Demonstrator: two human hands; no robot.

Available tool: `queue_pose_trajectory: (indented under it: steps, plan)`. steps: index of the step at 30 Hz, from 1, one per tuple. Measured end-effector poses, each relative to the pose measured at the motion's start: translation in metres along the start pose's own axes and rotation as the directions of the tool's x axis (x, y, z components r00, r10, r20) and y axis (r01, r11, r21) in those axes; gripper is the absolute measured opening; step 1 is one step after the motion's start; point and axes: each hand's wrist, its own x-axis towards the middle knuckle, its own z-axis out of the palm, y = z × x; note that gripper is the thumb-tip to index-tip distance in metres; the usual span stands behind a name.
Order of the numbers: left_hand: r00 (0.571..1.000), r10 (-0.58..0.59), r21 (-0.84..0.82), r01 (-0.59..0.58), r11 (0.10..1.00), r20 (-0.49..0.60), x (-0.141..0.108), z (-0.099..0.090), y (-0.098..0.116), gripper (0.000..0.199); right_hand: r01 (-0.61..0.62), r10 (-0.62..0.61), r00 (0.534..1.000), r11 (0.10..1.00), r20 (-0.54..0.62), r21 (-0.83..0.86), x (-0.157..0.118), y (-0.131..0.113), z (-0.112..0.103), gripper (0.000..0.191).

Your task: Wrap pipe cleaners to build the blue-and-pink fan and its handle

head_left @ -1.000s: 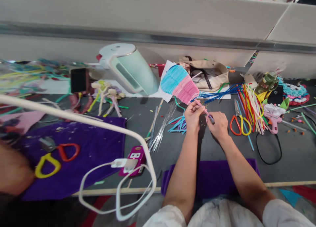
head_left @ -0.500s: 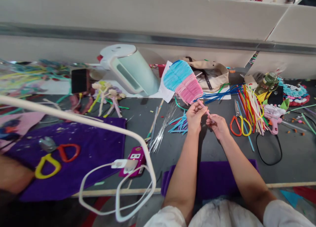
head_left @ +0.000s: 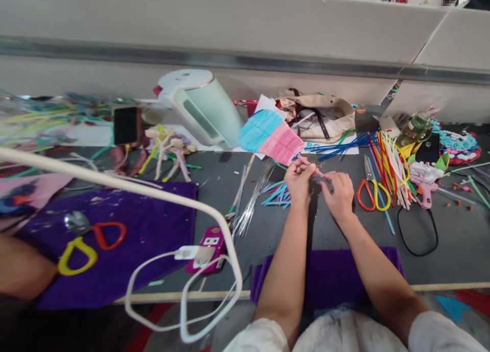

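A fan-shaped piece (head_left: 271, 135), blue at its far end and pink nearer me, seems made of pipe cleaners and tapers to a thin pink handle. My left hand (head_left: 299, 181) is closed around that handle just below the pink part. The fingers of my right hand (head_left: 339, 191) pinch the handle's free end. Under and left of my left hand lie short blue pipe cleaners (head_left: 278, 195) and a bundle of thin silvery wires (head_left: 250, 206). To the right of my right hand are scissors (head_left: 373, 189) with one red and one yellow handle.
Long coloured pipe cleaners (head_left: 390, 168) and a pink glue gun (head_left: 425, 186) lie at right. A kettle (head_left: 206, 107) stands behind left; a canvas bag (head_left: 337, 117) sits at the back. A white cable (head_left: 161, 189) arches over the power strip (head_left: 209, 247). Another person's arm (head_left: 25, 268) shows far left.
The fan-shaped piece has tilted left and dropped lower. My right hand has turned, its fingers now pinching the handle's end from above. My left hand has barely shifted.
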Motion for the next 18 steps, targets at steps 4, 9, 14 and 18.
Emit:
queue_pose_trajectory:
  steps: [4,9,14,18]
  plan:
    - [1.000,-0.008,0.014,0.008,1.000,0.006,-0.0021,0.0021,0.0008,0.041,0.057,-0.054,0.998,0.994,0.034,-0.096,-0.0004,0.0023,0.0015,0.016]
    - [1.000,-0.014,0.020,0.014,1.000,0.004,-0.0042,0.0047,0.0019,0.039,0.059,-0.057,0.998,0.990,0.015,-0.132,0.0032,0.0054,-0.0013,0.017]
    - [1.000,-0.022,0.003,0.022,1.000,0.010,-0.0050,0.0059,0.0009,0.040,0.081,-0.079,0.997,0.984,0.014,-0.161,0.0036,0.0032,-0.0036,0.018]
    - [1.000,-0.018,0.023,0.018,1.000,0.009,-0.0061,0.0067,0.0011,0.039,0.053,-0.052,0.999,0.986,0.014,-0.159,0.0026,0.0046,-0.0016,0.018]
